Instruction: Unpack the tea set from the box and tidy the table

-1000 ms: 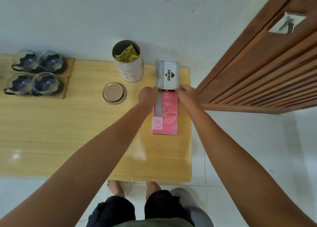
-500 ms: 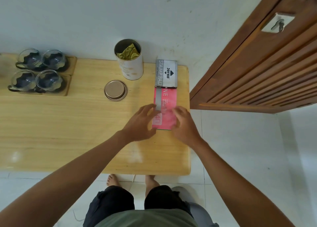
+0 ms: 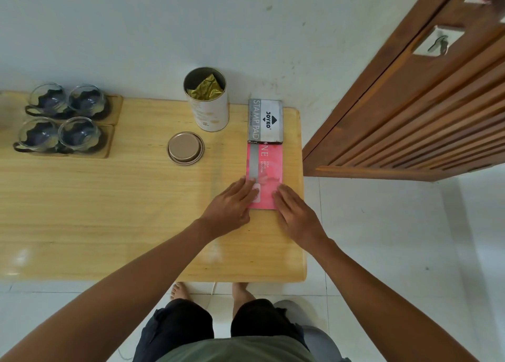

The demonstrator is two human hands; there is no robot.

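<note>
A flat pink box [image 3: 265,167] lies near the right end of the wooden table [image 3: 109,211], its far end touching a grey stamp pad box [image 3: 265,121]. My left hand [image 3: 232,205] rests with straight fingers on the pink box's near left corner. My right hand [image 3: 293,211] lies flat against its near right corner. Several glass tea cups [image 3: 62,121] sit on wooden trays at the far left. An open white tea tin [image 3: 209,103] with a gold foil bag inside stands at the back, and its round lid [image 3: 185,148] lies in front of it.
A brown slatted wooden door [image 3: 410,115] stands open just right of the table's right end. A pale wall runs behind the table. White floor tiles lie to the right and below, and my legs and feet show at the near edge.
Both hands pulled back from the seam between the two boxes to the pink box's near end, where they now lie flat on its corners. The boxes have stayed put.
</note>
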